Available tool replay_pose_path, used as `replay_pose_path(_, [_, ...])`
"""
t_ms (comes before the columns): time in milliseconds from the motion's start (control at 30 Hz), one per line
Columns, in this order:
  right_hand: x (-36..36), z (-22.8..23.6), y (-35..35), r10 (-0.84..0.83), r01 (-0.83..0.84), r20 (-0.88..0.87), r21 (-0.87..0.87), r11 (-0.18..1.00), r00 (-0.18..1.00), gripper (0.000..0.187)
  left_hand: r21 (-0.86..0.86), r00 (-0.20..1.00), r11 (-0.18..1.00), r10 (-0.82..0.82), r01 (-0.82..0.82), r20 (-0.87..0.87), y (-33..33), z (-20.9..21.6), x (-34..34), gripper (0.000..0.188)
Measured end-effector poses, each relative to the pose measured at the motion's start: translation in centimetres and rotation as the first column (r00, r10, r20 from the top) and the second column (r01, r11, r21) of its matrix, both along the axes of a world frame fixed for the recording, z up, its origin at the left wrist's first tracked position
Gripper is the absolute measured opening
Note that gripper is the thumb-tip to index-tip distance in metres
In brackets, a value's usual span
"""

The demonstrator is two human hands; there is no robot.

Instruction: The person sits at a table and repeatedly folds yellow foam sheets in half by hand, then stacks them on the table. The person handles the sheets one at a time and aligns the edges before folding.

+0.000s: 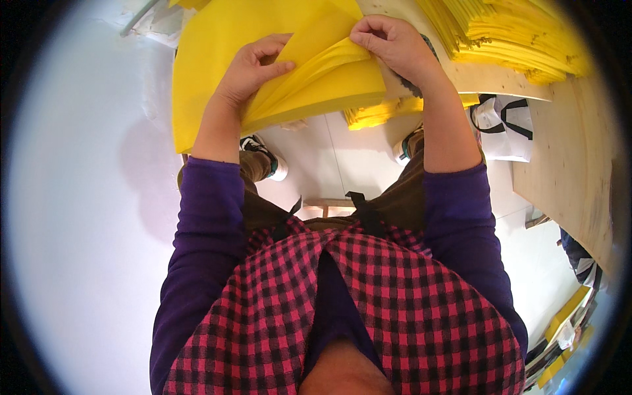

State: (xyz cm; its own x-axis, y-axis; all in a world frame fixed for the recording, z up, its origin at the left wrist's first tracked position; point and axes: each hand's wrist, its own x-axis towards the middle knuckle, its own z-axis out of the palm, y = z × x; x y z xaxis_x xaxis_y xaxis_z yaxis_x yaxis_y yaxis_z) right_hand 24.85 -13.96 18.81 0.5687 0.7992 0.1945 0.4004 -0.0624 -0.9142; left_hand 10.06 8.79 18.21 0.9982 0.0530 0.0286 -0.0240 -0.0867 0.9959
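A yellow sheet of thin, cloth-like material lies in front of me, its top layer lifted into a loose diagonal fold. My right hand pinches the raised edge of this layer between thumb and forefinger. On the left side of the fold rests my left hand, thumb stretched apart from the fingers. The tips of its fingers are partly hidden at the edge of the flap. Below the fold, a straight, thick-looking yellow edge faces me; whether it is one piece or several layers I cannot tell.
Many folded yellow pieces are piled on a pale wooden table at the far right. Beneath hang or lie more yellow pieces. A white bag with black handles stands under the table. My shoes show on the tiled floor.
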Motion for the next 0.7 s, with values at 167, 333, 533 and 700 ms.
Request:
replay_pose_path(167, [-0.6,0.7,0.0,-0.081,0.082,0.078,-0.004,0.997,0.994,0.018,-0.02,1.0,1.0,0.004,-0.005,-0.023,-0.1,0.4,-0.2,0.033])
replay_pose_path(333, [-1.2,1.5,-0.2,-0.087,0.076,-0.121,-0.09,0.993,0.989,0.018,-0.018,1.0,1.0,0.005,-0.005,-0.024,0.0,0.3,-0.1,0.036])
replay_pose_path(533, [-1.3,1.1,-0.1,-0.062,0.047,-0.212,-0.076,0.996,0.975,0.021,0.007,0.999,1.0,0.018,-0.018,-0.034,0.0,0.2,-0.1,0.037])
replay_pose_path(700, [-1.2,0.8,0.0,-0.061,0.052,-0.251,-0.043,0.998,0.966,0.024,0.024,1.0,1.0,0.01,-0.009,-0.026,-0.1,0.4,-0.1,0.037])
